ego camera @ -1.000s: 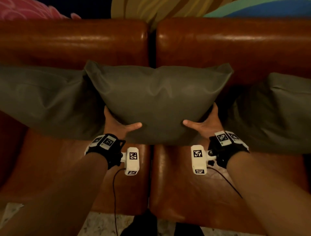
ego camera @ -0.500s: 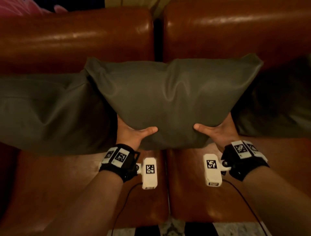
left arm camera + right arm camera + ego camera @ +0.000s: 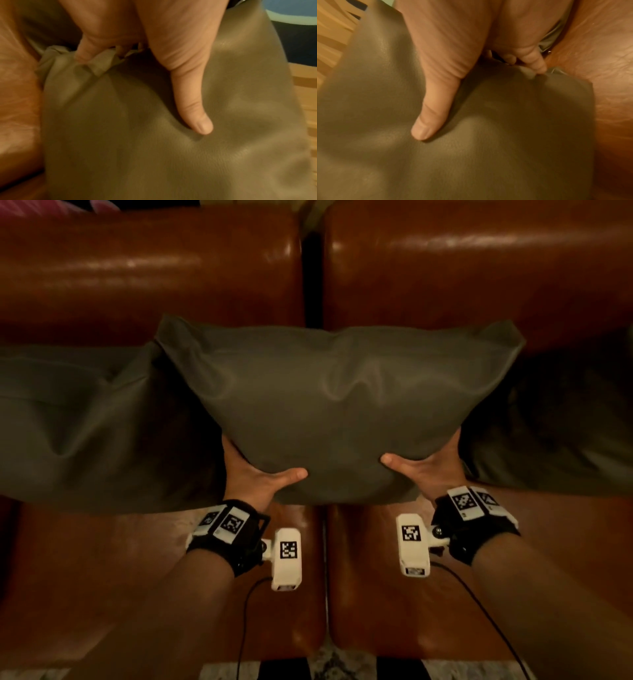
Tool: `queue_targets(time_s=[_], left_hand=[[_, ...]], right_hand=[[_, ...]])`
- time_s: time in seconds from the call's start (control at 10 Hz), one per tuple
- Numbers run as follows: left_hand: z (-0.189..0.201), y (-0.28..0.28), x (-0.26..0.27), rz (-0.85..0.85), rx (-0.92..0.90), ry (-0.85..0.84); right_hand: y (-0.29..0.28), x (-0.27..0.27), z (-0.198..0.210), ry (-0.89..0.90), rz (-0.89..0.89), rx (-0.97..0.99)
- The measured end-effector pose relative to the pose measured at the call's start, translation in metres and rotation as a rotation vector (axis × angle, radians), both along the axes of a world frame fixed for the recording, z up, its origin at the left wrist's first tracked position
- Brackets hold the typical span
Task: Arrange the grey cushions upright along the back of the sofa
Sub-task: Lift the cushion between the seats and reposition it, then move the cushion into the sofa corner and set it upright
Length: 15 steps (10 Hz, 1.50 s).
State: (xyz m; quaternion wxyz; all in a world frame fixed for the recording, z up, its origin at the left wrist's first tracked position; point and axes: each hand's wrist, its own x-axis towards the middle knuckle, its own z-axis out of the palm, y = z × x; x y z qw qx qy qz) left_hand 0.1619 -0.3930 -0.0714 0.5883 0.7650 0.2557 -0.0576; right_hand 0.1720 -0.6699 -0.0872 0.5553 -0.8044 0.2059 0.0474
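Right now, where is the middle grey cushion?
In the head view the middle grey cushion stands mid-sofa, between two other grey cushions, gripped low by the left hand and right hand.

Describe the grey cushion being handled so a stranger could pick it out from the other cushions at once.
Find the brown leather sofa and the dark gap between its two back sections. The smooth grey leather-look cushion stands in front of that gap, flanked by a left grey cushion and a right grey cushion. It alone is gripped at its lower corners by the left hand and right hand.
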Motion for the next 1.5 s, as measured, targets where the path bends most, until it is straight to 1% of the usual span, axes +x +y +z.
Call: queue_targets(time_s=[0.1, 0.2, 0.3, 0.4, 0.5, 0.6, 0.7, 0.8, 0.9, 1.0, 1.1, 1.2, 1.3, 1.4, 1.5], left_hand=[[0.0, -0.002, 0.007, -0.04, -0.028, 0.03], [0.006, -0.005, 0.001, -0.026, -0.085, 0.063], [0.006, -0.009, -0.006, -0.022, -0.069, 0.036], [-0.002, -0.006, 0.006, -0.027, -0.037, -0.022], [-0.014, 0.0, 0.016, -0.06, -0.018, 0.034], [-0.018, 0.001, 0.014, -0.031, 0.002, 0.056], [-0.01, -0.004, 0.009, 0.006, 0.021, 0.064], [-0.002, -0.003, -0.005, 0.007, 0.0, 0.086], [0.003, 0.009, -0.024, -0.027, -0.039, 0.222], [0.001, 0.038, -0.049, -0.087, 0.009, 0.392], [0.001, 0.081, -0.077, -0.083, 0.022, 0.478], [0.004, 0.135, -0.098, -0.064, 0.009, 0.51], [0.006, 0.204, -0.103, -0.002, 0.004, 0.523], [0.006, 0.286, -0.098, 0.072, 0.009, 0.49], [0.026, 0.352, -0.078, 0.144, 0.053, 0.403]], right_hand=[[0.0, 0.005, 0.002, 0.06, 0.025, 0.031], [0.0, -0.005, 0.012, 0.056, 0.04, 0.076], [-0.002, -0.019, 0.016, 0.002, 0.016, 0.111], [0.001, -0.013, 0.009, -0.031, 0.029, 0.056], [0.004, -0.005, 0.003, 0.022, 0.087, -0.004], [0.002, 0.0, -0.005, 0.119, 0.104, -0.102], [-0.003, -0.002, -0.004, 0.086, 0.089, -0.095], [-0.006, -0.018, -0.001, 0.046, 0.055, -0.011], [-0.01, -0.038, -0.001, 0.231, 0.064, 0.094], [0.001, -0.063, -0.008, 0.59, 0.131, 0.128], [0.035, -0.085, -0.008, 0.727, 0.198, -0.01], [0.086, -0.094, -0.005, 0.715, 0.185, -0.021], [0.163, -0.095, 0.001, 0.696, 0.229, 0.045], [0.245, -0.078, 0.012, 0.484, 0.23, 0.08], [0.315, -0.052, 0.032, 0.319, 0.113, 0.238]])
